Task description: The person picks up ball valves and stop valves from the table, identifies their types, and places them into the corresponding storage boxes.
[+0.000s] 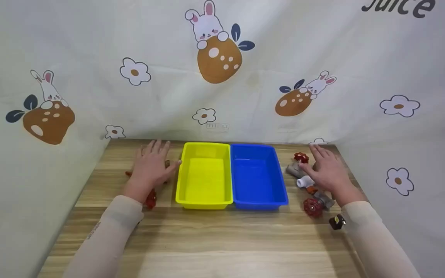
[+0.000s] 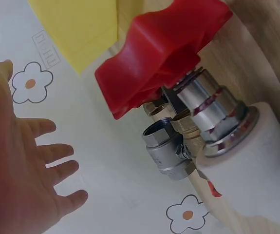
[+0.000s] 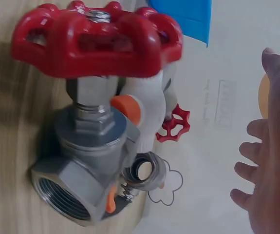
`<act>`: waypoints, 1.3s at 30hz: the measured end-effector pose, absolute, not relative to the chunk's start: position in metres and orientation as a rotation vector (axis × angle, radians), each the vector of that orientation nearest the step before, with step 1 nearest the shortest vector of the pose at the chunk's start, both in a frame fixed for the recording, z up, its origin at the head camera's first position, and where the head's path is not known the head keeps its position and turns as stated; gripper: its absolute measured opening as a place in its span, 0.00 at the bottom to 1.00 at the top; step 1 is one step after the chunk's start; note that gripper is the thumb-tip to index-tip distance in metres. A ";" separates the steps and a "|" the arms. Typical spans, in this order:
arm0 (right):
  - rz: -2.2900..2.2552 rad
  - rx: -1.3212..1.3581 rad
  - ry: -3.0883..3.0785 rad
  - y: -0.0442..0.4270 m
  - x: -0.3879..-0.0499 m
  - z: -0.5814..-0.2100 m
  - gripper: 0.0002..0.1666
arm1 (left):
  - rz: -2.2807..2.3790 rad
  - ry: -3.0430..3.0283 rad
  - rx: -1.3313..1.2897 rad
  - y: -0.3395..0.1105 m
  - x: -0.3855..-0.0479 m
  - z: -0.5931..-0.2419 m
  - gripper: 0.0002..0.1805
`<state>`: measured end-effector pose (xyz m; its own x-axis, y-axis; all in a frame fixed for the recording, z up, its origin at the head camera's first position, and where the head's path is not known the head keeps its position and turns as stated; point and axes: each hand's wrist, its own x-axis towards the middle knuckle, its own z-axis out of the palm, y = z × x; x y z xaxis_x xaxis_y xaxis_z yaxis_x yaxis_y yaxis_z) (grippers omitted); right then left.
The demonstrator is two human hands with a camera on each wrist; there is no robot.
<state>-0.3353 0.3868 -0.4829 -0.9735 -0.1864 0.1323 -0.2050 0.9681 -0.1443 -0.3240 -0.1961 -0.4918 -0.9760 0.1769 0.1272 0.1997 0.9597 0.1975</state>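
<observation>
Both found unclenched, fingers extended: my left hand [image 1: 150, 166] near a red-handled white valve [image 2: 215, 109], my right hand [image 1: 328, 172] near a red-handwheel metal valve [image 3: 95, 129]; yellow tray [image 1: 205, 203] and blue tray [image 1: 260, 203] between.

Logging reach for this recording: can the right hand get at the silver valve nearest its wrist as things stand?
Probably yes: the right hand holds nothing, and no other thing covers the silver valve, though the hand would likely have to draw back.

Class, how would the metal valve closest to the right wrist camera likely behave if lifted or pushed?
The metal valve is probably stiff and heavy for its size, looking thick and metallic. Its wide red handwheel, jutting from one end, might make it tip.
</observation>
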 end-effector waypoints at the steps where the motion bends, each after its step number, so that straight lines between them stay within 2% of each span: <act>1: 0.273 0.293 -2.987 0.385 -0.334 -0.484 0.60 | -0.328 -3.000 -0.293 -0.196 -0.324 -0.492 0.49; 11: 0.512 0.290 -2.917 0.365 -0.319 -0.491 0.53 | -0.519 -2.974 -0.342 -0.197 -0.316 -0.489 0.38; 19: 0.552 0.477 -2.839 0.348 -0.305 -0.494 0.45 | -0.532 -2.942 -0.397 -0.203 -0.311 -0.493 0.34; 27: 0.494 0.489 -2.964 0.331 -0.286 -0.499 0.56 | -0.592 -2.924 -0.369 -0.207 -0.310 -0.498 0.32; 39: 0.519 0.477 -3.038 0.309 -0.272 -0.513 0.64 | -0.606 -2.932 -0.360 -0.207 -0.308 -0.496 0.32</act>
